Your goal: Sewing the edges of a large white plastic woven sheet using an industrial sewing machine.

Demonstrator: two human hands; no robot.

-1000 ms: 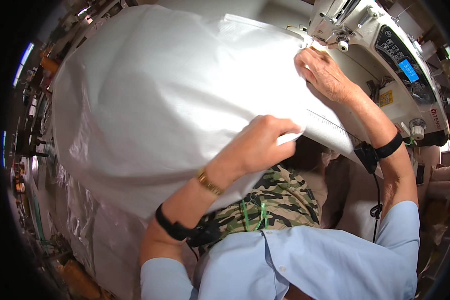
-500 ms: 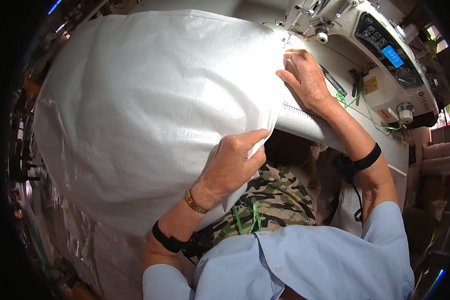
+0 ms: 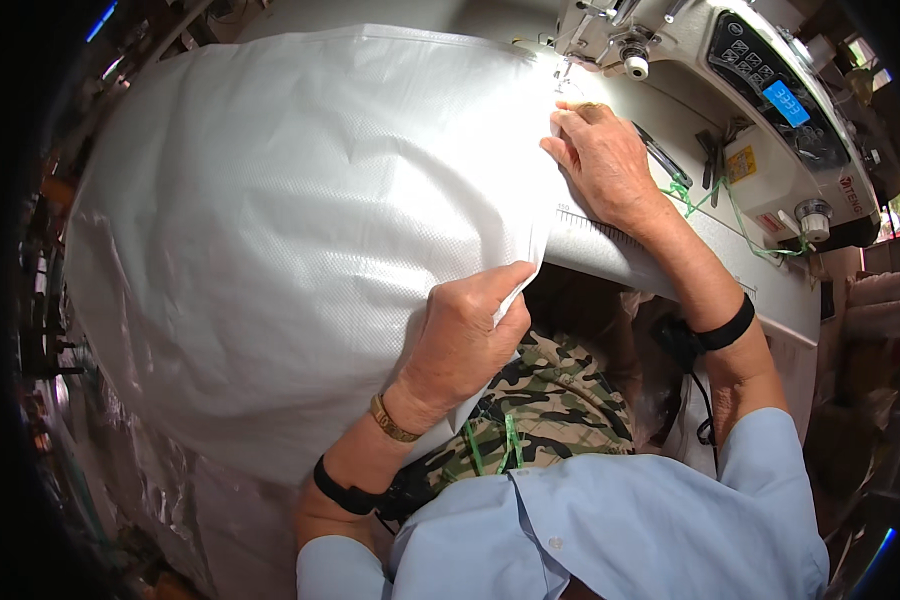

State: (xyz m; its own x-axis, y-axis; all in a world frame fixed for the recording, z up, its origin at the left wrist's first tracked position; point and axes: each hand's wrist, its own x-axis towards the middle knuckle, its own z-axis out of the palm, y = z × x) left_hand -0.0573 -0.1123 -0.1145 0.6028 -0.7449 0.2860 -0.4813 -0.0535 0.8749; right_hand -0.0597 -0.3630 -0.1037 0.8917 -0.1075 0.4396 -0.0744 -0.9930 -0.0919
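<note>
A large sheet of white woven plastic fabric [image 3: 270, 220] spreads over the table's left side and hangs toward my lap. My left hand [image 3: 470, 325] pinches its folded right edge, thumb and forefinger closed on the hem. Farther up the same edge, my right hand [image 3: 602, 160] has its fingertips pressed together on the fabric, just on the near side of the needle area. The sewing machine [image 3: 635, 65] stands at the top right, its lamp glaring on the fabric by the needle [image 3: 562, 75]. Glare hides the stitching there.
Right of my right hand, a black-handled tool [image 3: 665, 160] and green thread [image 3: 685, 195] lie on the machine bed. A lit blue display [image 3: 787, 103] and a handwheel-like knob [image 3: 813, 220] sit on the machine. A printed ruler scale [image 3: 595, 225] runs along the table's front edge.
The view has shifted slightly. Both hands keep their hold on the fabric edge; my right fingers draw a little closer together, and the fabric's folds have altered slightly.
</note>
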